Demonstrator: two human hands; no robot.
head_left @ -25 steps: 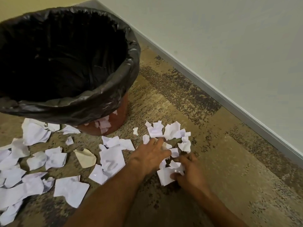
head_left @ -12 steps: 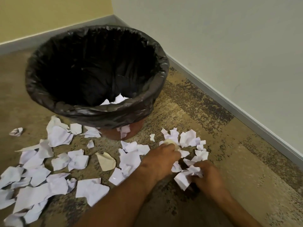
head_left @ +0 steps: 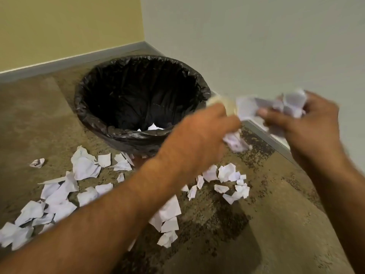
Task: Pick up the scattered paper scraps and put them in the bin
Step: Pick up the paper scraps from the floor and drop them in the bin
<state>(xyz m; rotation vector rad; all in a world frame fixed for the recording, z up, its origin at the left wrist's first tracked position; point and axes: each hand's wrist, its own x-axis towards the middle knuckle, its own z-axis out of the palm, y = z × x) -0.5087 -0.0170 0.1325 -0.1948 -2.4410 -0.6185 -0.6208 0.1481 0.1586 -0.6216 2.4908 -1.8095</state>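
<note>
While loose paper scraps (head_left: 83,169) litter the near carpet (head_left: 276,224), left hand (head_left: 199,139) and right hand (head_left: 308,131) each clutch crumpled scraps (head_left: 270,107), raised right of the black-lined bin (head_left: 98,117).

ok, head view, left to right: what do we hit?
Crumpled scrap → scraps on the floor → bin → left hand gripping scraps → right hand gripping scraps.

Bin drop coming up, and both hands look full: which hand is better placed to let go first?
Probably the left hand: it holds scraps right beside the bin rim, while the right hand grips its bundle farther from the bin.
</note>
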